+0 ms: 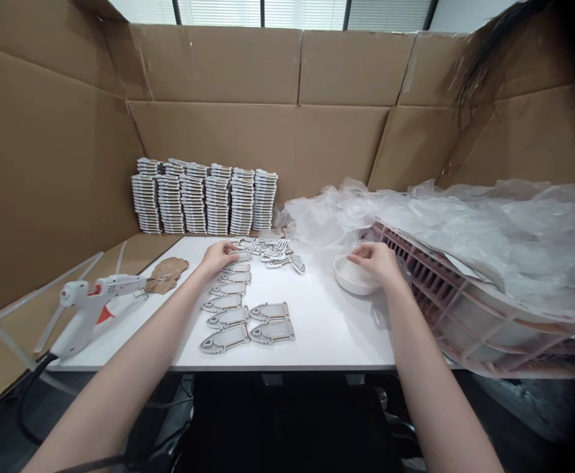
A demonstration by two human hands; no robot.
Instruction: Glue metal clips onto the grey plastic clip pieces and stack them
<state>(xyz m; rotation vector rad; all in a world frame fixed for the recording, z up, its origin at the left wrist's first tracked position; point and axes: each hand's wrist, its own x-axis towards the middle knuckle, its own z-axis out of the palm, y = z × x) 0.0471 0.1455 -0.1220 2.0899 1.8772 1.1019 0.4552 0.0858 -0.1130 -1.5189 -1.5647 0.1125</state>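
Observation:
My left hand (217, 256) reaches to the far end of a column of grey, fish-shaped frames (226, 336) laid flat on the white table. Its fingers are closed at the edge of the farthest fish-shaped frame (241, 255). Two more frames (272, 330) lie to the right of the column's near end. My right hand (377, 259) is over a round white bowl (356, 286), its fingertips pinched together inside the rim. What they hold, if anything, is too small to see. Loose black-and-white fish-shaped pieces (280, 255) lie in a heap between my hands.
Tall stacks of similar pieces (217, 200) stand at the back left. A white glue gun (88, 309) rests at left beside a brown glue-marked scrap (167, 274). Clear plastic bags (445, 223) cover a pinkish basket (457, 309) at right. Cardboard walls (268, 138) surround the table (327, 341).

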